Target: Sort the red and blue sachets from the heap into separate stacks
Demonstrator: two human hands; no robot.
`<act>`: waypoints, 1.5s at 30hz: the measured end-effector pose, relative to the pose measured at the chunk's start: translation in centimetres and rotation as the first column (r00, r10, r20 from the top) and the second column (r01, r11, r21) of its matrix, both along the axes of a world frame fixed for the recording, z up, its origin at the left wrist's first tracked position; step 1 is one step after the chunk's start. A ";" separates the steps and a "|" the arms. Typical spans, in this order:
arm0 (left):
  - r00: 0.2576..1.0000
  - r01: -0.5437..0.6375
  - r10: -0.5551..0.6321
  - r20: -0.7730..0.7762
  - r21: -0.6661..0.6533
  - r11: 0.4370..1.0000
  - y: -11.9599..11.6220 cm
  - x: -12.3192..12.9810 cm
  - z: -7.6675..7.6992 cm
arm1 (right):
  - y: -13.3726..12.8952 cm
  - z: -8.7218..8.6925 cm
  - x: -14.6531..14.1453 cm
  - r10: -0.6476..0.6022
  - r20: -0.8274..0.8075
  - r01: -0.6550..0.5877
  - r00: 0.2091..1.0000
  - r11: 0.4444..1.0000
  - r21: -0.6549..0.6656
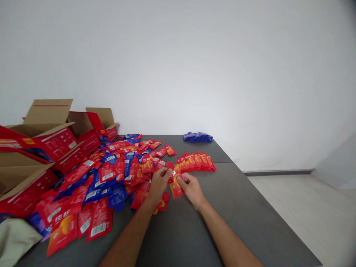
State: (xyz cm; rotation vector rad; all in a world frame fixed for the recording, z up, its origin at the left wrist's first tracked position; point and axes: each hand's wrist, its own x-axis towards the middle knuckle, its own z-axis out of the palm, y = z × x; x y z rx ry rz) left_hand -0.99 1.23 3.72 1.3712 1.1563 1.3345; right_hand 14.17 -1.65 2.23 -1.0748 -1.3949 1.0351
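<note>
A red packet with an orange fruit print (176,188) is held between my two hands over the dark table. My left hand (160,182) pinches its upper left part. At its right edge, my right hand (191,188) grips it with thumb and fingers. Just beyond my hands lies an overlapping row of red packets (196,162), fruit side up. Left of my hands spreads a mixed heap of red and blue packets (107,172), some showing barcodes. A stack of blue packets (197,137) lies near the table's far edge.
Open red cardboard boxes (59,142) stand at the left, flaps up, beside the heap. A pale cloth (17,239) lies at the lower left corner. The dark table (239,200) has its right edge slanting down to the lower right. A white wall rises behind.
</note>
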 end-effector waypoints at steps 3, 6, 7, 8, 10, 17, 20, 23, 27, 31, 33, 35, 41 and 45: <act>0.997 -0.039 0.040 -0.059 0.014 0.999 0.1 -0.4 -0.1 | -0.3 0.0 -0.2 0.087 0.026 -0.087 0.996 0.996 -0.026; 0.979 -0.018 0.030 -0.204 0.057 0.998 0.0 -0.3 -0.5 | -0.4 0.0 -0.5 0.068 0.033 -0.067 0.997 0.998 -0.007; 0.968 -0.005 0.022 -0.250 0.070 0.998 -0.1 -0.1 -0.6 | -0.3 0.0 -0.5 0.042 0.032 -0.043 0.999 0.999 0.003; 0.958 0.008 0.016 -0.287 0.080 0.997 -0.2 0.1 -0.8 | -0.2 0.0 -0.5 0.014 0.035 -0.015 0.999 1.000 0.015; 0.945 0.017 0.016 -0.327 0.099 0.995 -0.4 0.5 -0.9 | 0.0 -0.1 -0.3 -0.034 0.051 0.033 0.998 0.999 0.033; 0.977 0.062 -0.056 -0.205 0.021 0.998 -0.8 0.5 -0.3 | 0.1 -0.7 -0.3 -0.086 0.104 0.081 0.991 0.995 0.052; 0.981 0.084 -0.084 -0.177 -0.007 0.996 -0.8 0.3 -0.2 | 0.2 -0.6 -0.2 -0.144 0.087 0.141 0.986 0.989 0.038; 0.971 0.083 -0.074 -0.229 0.031 0.996 -0.8 0.5 -0.5 | 0.3 -0.4 0.2 -0.201 0.063 0.201 0.978 0.980 0.009; 0.958 0.003 0.025 -0.285 0.100 0.995 -0.7 0.6 -1.0 | 0.2 -0.2 0.2 -0.151 0.019 0.151 0.988 0.989 0.001; 0.971 -0.101 0.114 -0.211 0.075 0.992 -0.3 0.1 -1.2 | 0.1 -0.4 -0.1 -0.104 0.121 0.101 0.987 0.994 0.031; 0.985 -0.093 0.096 -0.144 0.028 0.995 -0.3 0.0 -1.2 | 0.1 -0.6 -0.1 -0.145 0.201 0.132 0.969 0.988 0.076; 0.994 -0.058 0.056 -0.094 -0.020 0.998 -0.4 0.2 -1.2 | 0.2 -0.8 -0.1 -0.209 0.251 0.180 0.945 0.975 0.134; 0.965 -0.171 0.173 -0.198 0.025 0.985 -0.9 1.2 -1.1 | -0.1 -0.7 -0.6 -0.290 0.289 0.235 0.913 0.949 0.208; 0.967 -0.189 0.193 -0.168 0.038 0.981 -0.9 1.2 -1.1 | -0.3 -0.5 -0.9 -0.308 0.280 0.254 0.909 0.944 0.212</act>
